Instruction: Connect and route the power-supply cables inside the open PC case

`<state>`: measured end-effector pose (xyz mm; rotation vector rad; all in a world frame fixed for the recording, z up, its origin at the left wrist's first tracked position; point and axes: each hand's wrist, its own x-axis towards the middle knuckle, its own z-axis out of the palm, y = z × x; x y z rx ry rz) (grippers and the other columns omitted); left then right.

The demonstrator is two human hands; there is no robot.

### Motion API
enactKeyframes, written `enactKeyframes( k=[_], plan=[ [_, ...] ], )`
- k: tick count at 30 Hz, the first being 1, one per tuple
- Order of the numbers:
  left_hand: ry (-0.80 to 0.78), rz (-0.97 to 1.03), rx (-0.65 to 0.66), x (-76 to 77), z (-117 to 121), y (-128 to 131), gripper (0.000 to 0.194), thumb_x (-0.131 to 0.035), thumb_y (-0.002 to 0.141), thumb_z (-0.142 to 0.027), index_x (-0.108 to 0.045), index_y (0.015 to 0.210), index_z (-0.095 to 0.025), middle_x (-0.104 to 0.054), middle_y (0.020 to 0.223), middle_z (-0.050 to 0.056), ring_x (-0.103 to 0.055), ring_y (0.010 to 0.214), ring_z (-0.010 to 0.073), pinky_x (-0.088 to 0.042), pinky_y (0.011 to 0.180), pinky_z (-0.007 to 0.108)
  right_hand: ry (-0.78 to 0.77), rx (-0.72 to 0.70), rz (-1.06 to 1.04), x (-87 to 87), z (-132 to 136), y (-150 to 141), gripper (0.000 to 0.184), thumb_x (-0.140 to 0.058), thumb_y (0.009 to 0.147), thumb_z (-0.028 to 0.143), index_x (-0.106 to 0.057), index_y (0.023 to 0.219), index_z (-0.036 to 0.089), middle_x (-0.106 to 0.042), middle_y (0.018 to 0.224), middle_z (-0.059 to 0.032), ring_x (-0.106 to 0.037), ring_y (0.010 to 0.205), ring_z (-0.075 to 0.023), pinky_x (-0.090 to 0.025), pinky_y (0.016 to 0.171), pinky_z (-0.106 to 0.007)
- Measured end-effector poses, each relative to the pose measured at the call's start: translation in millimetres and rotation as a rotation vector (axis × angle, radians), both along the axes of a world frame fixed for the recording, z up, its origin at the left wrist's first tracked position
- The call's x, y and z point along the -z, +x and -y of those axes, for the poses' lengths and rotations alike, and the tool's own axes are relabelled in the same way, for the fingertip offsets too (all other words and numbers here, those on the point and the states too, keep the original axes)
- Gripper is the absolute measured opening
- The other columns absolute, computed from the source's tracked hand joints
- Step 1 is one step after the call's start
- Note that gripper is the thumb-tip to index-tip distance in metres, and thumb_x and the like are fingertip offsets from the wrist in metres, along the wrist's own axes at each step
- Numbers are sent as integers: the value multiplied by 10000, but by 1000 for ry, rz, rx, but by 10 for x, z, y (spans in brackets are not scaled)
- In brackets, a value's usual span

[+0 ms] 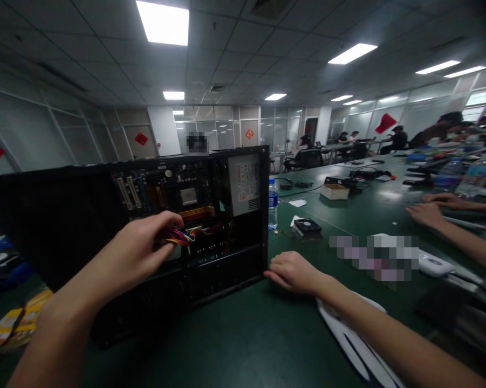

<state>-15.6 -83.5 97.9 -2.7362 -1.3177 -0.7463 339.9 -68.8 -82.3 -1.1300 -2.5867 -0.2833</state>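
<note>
An open black computer case (226,275) stands on the green table, its inside facing me. My left hand (145,240) reaches into it, closed around a bundle of coloured wires (180,236). Behind the wires are the motherboard (173,180), with a silver heatsink (189,196), and a grey power supply (245,186) at the upper right. My right hand (293,272) rests on the table with curled fingers, its fingertips at the case's lower right corner. The inside of that hand is hidden.
A water bottle (272,203) stands right behind the case. Further right lie a black square part (306,227), a small open box (335,191) and a white power strip (435,264). Another person's hands (426,213) rest on the table at right. Yellow packaging (22,318) lies at left.
</note>
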Motion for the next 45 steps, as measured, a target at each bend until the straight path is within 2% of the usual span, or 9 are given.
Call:
enactKeyframes(
  k=[3, 6, 14, 18, 24, 27, 32, 39, 45],
  plan=[
    [23, 2, 6, -32, -11, -20, 299, -568, 773, -376, -640, 1033, -245, -715, 923, 47, -665, 790, 219, -530, 693, 308, -156, 279, -72, -114, -119, 170, 473, -324, 994, 463, -639, 806, 164, -661, 793, -83, -589, 709, -171, -369, 657, -276],
    [43, -5, 19, -52, -26, -47, 284, -571, 767, -372, -664, 1004, -246, -721, 893, 38, -667, 755, 208, -520, 657, 294, -314, 336, -80, -93, -117, 283, 511, -311, 999, 457, -650, 759, 160, -665, 743, -76, -590, 673, -164, -361, 644, -269],
    [38, -21, 21, 20, -75, -66, 312, -602, 767, -367, -678, 1047, -251, -719, 978, 39, -666, 871, 222, -531, 784, 327, -242, -82, 123, 93, 282, -306, 471, -365, 993, 422, -666, 737, 166, -654, 654, -49, -564, 576, -141, -351, 588, -269],
    [176, -58, -32, -9, -21, -14, 301, -612, 764, -384, -662, 1027, -247, -686, 1010, 38, -641, 899, 215, -510, 811, 323, -27, -268, 152, -360, 243, -693, 374, -422, 975, 351, -647, 740, 166, -640, 659, -57, -550, 578, -149, -360, 556, -278],
    [436, -69, -255, -5, 20, 37, 283, -620, 742, -431, -629, 942, -230, -671, 902, 61, -642, 816, 252, -472, 693, 313, 201, -413, -459, -1497, 284, -1360, 162, -429, 978, 267, -562, 982, 175, -605, 950, -85, -573, 905, -189, -465, 802, -314],
    [411, -47, -255, 41, -13, 8, 234, -592, 769, -421, -613, 916, -240, -683, 824, 35, -651, 707, 224, -438, 605, 286, 202, -455, -677, -1785, 283, -1576, 169, -384, 983, 185, -537, 1055, 188, -561, 1081, -81, -556, 1025, -178, -457, 897, -309],
    [344, 68, -108, 101, -101, -12, 228, -617, 778, -389, -605, 940, -229, -693, 841, 23, -660, 731, 194, -471, 648, 264, 117, -566, -638, -1758, -36, -1572, 228, -425, 926, 77, -566, 1075, 178, -590, 1091, -69, -571, 1005, -160, -473, 883, -294],
    [283, 166, 34, 158, -110, 230, 170, -635, 793, -323, -620, 898, -189, -679, 863, 33, -641, 782, 163, -508, 714, 252, -39, -502, -432, -1508, -421, -1441, 323, -607, 866, 157, -526, 1178, 169, -607, 1140, -105, -580, 1047, -210, -472, 881, -337],
    [259, 130, 31, 182, -197, 212, 135, -624, 793, -232, -648, 919, -187, -687, 914, 38, -649, 823, 172, -512, 722, 267, 133, -214, -366, -1431, -497, -1564, 130, -492, 916, 114, -549, 1031, 138, -556, 1171, -130, -609, 974, -198, -493, 832, -325]
  ],
)
